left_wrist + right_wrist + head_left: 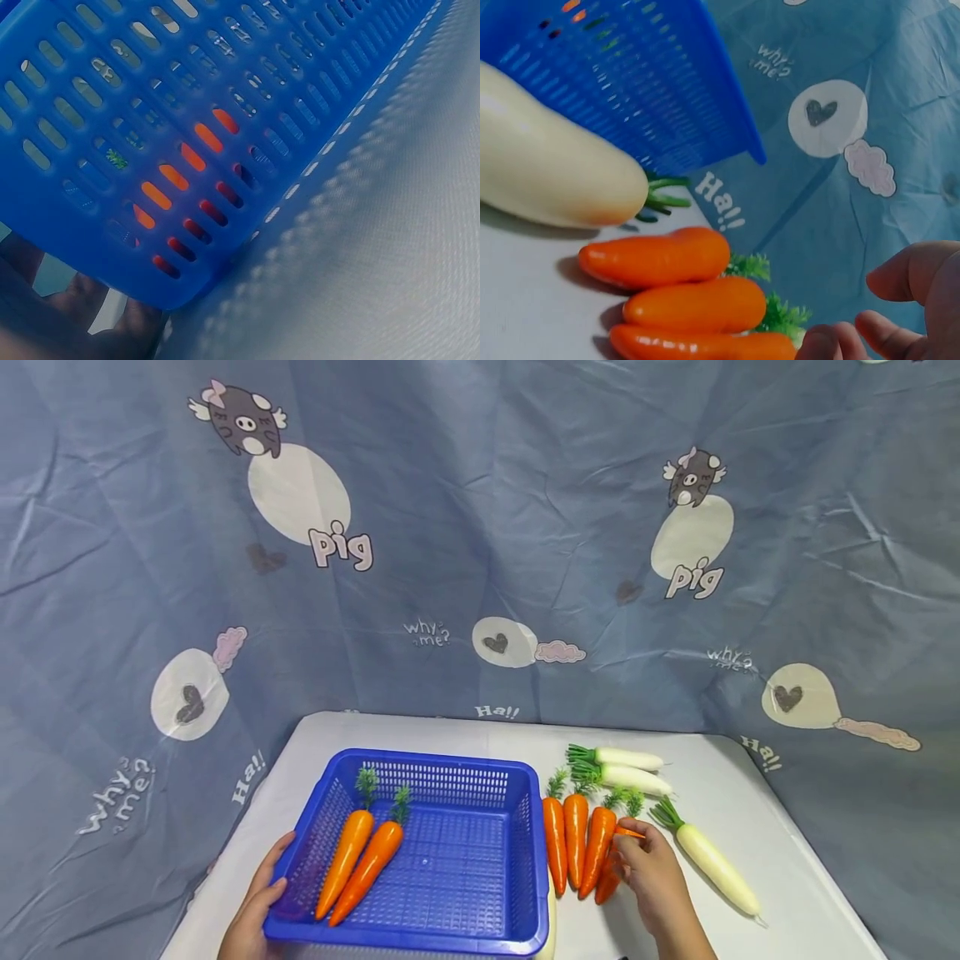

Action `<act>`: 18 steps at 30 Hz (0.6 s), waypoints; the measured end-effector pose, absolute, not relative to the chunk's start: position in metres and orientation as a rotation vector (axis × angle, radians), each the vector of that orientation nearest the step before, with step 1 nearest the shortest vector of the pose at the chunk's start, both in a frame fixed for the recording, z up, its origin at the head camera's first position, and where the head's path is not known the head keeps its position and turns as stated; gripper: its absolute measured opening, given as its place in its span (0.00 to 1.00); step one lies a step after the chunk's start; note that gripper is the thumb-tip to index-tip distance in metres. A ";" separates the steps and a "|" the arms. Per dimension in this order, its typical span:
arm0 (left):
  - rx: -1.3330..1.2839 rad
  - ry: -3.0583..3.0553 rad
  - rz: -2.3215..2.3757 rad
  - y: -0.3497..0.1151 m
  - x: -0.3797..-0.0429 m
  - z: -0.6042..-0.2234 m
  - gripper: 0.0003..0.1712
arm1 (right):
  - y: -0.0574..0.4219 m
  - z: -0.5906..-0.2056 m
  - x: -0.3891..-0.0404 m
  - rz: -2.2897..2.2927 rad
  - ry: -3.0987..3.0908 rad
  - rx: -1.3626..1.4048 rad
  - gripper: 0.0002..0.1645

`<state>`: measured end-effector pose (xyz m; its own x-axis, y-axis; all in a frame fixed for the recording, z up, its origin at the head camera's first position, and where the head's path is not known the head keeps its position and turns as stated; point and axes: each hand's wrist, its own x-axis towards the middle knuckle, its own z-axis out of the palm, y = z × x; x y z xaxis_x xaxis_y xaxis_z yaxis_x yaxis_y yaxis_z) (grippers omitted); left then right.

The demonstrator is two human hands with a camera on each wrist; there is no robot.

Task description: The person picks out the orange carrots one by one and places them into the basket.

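My left hand (257, 902) grips the left rim of a blue plastic basket (543, 860); in the left wrist view its fingers (79, 300) lie against the basket's corner. Two carrots (347, 864) with green tops lie inside at the left. Right of the basket, several carrots lie side by side on the table, among them an orange carrot (575, 839). Over the rightmost carrot (609, 878) is my right hand (647, 864), covering part of it. In the right wrist view, thumb and fingers stand apart; that carrot is out of sight there, so contact is unclear.
Two white radishes (633, 779) lie behind the carrots, and another white radish (716, 867) lies at the right. One more radish (555, 157) lies close against the basket's right side. A blue-grey printed cloth (450, 527) hangs behind the white table (787, 827).
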<state>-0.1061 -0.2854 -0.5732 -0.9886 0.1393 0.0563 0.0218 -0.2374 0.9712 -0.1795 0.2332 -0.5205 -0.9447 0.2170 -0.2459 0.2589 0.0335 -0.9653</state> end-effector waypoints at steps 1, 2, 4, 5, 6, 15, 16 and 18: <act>0.180 1.886 2.405 -0.285 -0.107 -0.573 0.33 | 0.235 -0.521 -0.179 -2.099 2.247 0.529 0.27; 0.160 1.886 2.402 -0.284 -0.107 -0.573 0.33 | 0.236 -0.522 -0.179 -2.097 2.256 0.540 0.27; 0.123 1.881 2.391 -0.284 -0.106 -0.573 0.33 | 0.238 -0.524 -0.179 -2.074 2.289 0.555 0.28; 0.109 1.890 2.383 -0.285 -0.106 -0.573 0.33 | 0.239 -0.524 -0.179 -2.053 2.311 0.566 0.28; 0.100 1.897 2.374 -0.285 -0.106 -0.573 0.33 | 0.239 -0.526 -0.178 -2.033 2.332 0.580 0.29; 0.172 1.900 2.388 -0.286 -0.106 -0.573 0.33 | 0.245 -0.538 -0.176 -1.948 2.463 0.675 0.32; 0.194 1.898 2.391 -0.287 -0.106 -0.573 0.33 | 0.245 -0.539 -0.176 -1.946 2.473 0.687 0.32; 0.226 1.886 2.391 -0.288 -0.107 -0.574 0.32 | 0.245 -0.541 -0.177 -1.944 2.486 0.711 0.32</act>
